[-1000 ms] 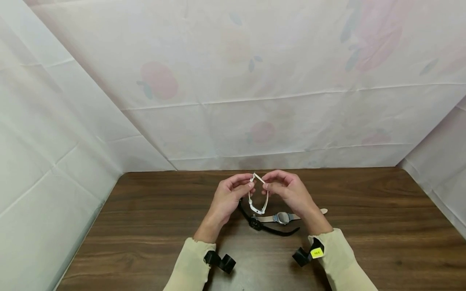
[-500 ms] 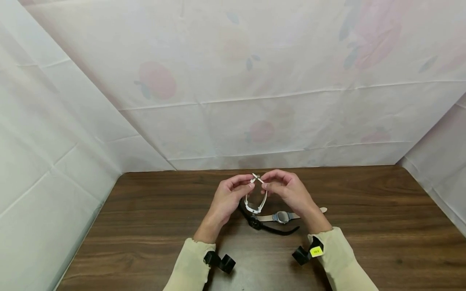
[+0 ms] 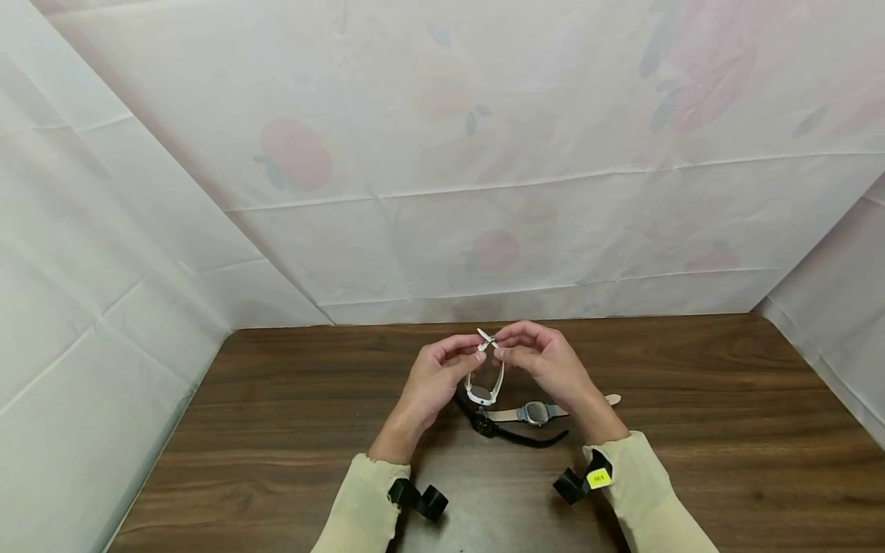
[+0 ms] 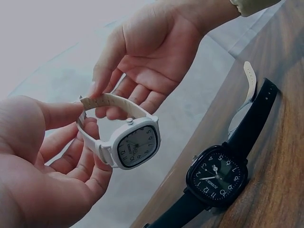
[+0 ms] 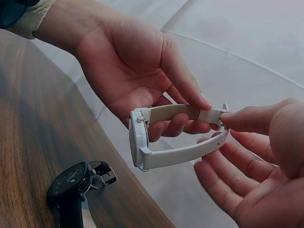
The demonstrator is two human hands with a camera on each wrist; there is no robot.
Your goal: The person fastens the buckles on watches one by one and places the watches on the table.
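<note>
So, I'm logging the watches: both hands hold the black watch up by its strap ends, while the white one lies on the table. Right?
Colours are swapped. Left hand and right hand pinch the strap ends of the white watch, held above the table; the black watch lies on the wood. The left wrist view shows both.

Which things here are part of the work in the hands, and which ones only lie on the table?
In the work:
- white watch, held above the table
- left hand, pinching one strap end
- right hand, pinching the other strap end

Only lying about:
- black watch, flat on the table
- grey watch with a beige strap, beside it
</note>
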